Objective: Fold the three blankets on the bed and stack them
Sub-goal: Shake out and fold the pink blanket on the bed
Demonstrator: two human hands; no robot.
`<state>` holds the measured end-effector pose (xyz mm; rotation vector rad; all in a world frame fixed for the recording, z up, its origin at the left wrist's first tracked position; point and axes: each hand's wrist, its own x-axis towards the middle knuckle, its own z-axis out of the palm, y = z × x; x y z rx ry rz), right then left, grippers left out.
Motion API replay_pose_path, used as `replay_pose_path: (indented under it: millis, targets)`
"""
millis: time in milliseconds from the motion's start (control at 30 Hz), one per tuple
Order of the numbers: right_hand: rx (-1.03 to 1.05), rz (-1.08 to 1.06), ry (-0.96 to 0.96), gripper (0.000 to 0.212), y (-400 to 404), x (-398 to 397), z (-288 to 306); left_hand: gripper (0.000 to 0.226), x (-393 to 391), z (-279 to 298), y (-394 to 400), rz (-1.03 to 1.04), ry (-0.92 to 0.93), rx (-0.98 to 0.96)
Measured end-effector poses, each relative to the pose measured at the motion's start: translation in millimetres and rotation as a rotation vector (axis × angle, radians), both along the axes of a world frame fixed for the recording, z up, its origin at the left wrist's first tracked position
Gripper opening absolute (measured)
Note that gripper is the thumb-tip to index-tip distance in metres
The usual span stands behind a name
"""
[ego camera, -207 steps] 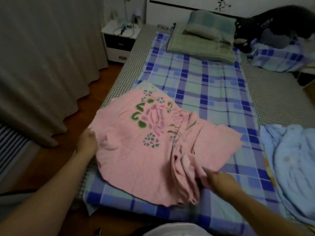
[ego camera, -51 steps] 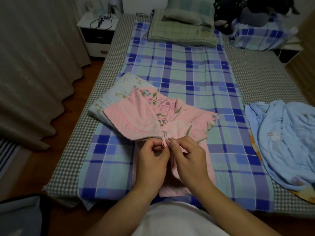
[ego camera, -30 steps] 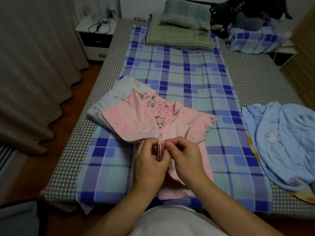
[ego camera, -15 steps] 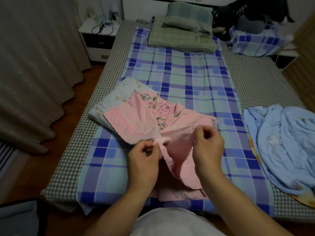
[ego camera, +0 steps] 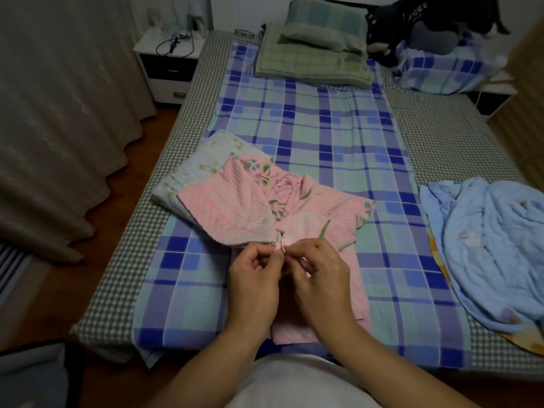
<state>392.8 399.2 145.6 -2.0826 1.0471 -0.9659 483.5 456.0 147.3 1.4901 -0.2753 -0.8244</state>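
at the near edge of the bed [ego camera: 123,293], both hands meet at one spot on the pink blanket [ego camera: 235,210]. left hand [ego camera: 253,287] and right hand [ego camera: 319,285] are curled, fingertips pinching gathered corners of the pink cloth together just above the knuckles. from the pinch the blanket fans away in two flaps: a ribbed pink flap to the left, a flowered flap to the right; a further part hangs down under the hands toward the bed edge.

the left flap lies partly on a pale floral blanket [ego camera: 203,163], folded, flat on the blue plaid sheet [ego camera: 323,128]. only its far and left parts show.

well to the right, a light blue blanket [ego camera: 488,245] lies crumpled and unfolded, with an orange-yellow edge peeking out beneath it.

at the head of the bed: a green checked pillow [ego camera: 321,22] atop a folded green cover [ego camera: 309,66]; a dark soft shape beside them, too dim to identify. nightstand [ego camera: 167,69] at far left with a cable on top; curtain [ego camera: 59,113] along the left.
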Motion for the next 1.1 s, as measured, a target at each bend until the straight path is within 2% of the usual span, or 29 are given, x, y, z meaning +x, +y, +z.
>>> replay_pose_path:
  millis: [133, 333, 500, 600, 700, 833, 1000, 1100]
  targets:
    - [-0.070, 0.030, 0.000, 0.020, 1, -3, -5, 0.022, -2, 6, -1, 0.030, 0.182, -0.046]
    - [-0.214, 0.092, 0.080, 0.015, 2, -6, -14, 0.019, -1, 9, 0, 0.044, 0.182, -0.049]
    - [-0.167, 0.089, 0.017, 0.011, -1, -3, -11, 0.010, 9, 8, -5, 0.043, 0.451, -0.106]
    - [-0.132, 0.088, 0.006, 0.011, -4, -4, -15, 0.024, 14, 1, -5, 0.000, 0.594, -0.120]
    - [-0.081, 0.086, -0.011, 0.009, -7, -5, -16, 0.007, 14, 0, -3, -0.040, 0.518, -0.112]
    - [-0.075, 0.066, 0.008, 0.003, -9, -5, -14, 0.012, 9, 2, 1, -0.086, 0.366, -0.084]
    - [-0.190, 0.089, -0.003, 0.005, -3, -5, -17, 0.012, 4, 3, 3, -0.089, -0.062, 0.119]
    - [-0.230, 0.113, -0.019, 0.008, -2, -7, -20, 0.012, 5, 6, 5, -0.105, -0.101, 0.149]
